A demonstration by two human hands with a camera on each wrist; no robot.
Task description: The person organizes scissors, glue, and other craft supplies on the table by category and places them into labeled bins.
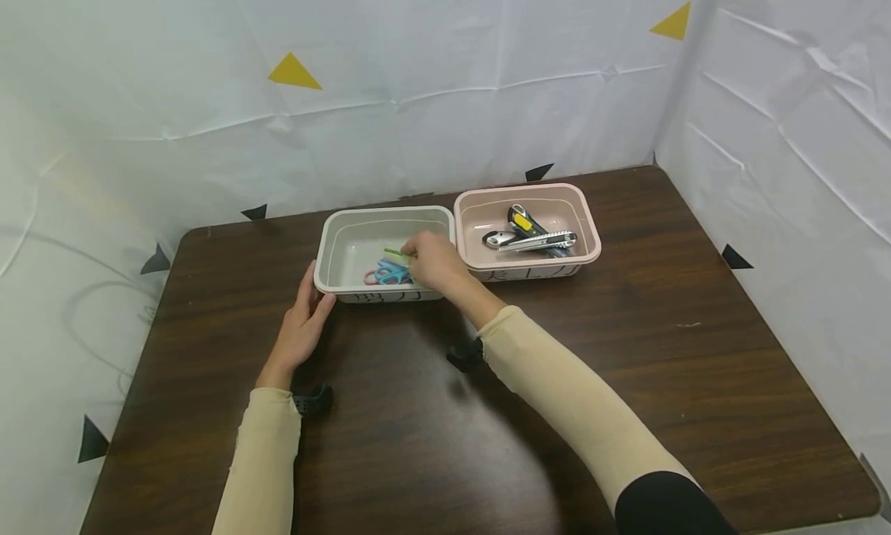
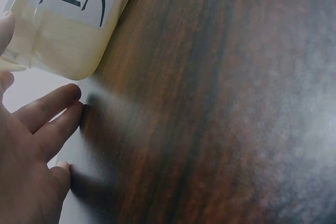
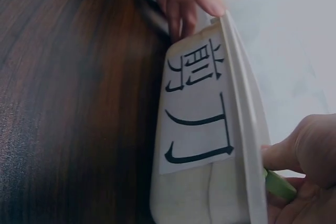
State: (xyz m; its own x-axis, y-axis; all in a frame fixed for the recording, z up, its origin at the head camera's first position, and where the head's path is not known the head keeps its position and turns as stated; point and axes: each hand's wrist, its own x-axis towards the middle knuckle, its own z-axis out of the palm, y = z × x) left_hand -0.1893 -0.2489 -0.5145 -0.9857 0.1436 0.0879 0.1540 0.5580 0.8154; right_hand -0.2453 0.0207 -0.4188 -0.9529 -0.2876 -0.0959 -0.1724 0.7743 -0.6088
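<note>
In the head view a grey-white basket (image 1: 334, 245) holds scissors with blue handles (image 1: 391, 272) and pink handles (image 1: 370, 277). My right hand (image 1: 437, 263) reaches over its front right rim and pinches green scissors (image 3: 280, 186); their far part is hidden by the fingers and basket wall. My left hand (image 1: 302, 330) rests at the basket's front left corner, thumb against the rim and the other fingers fairly straight along the side. In the left wrist view, that hand's fingers (image 2: 50, 109) spread below the basket corner.
A pink basket (image 1: 588, 237) stands right beside the grey one, with several utility knives (image 1: 536, 241) inside. Both baskets sit near the back edge of a dark wooden table (image 1: 390, 411). White sheeting (image 1: 390, 133) hangs behind. A paper label (image 3: 197, 108) covers the grey basket's front.
</note>
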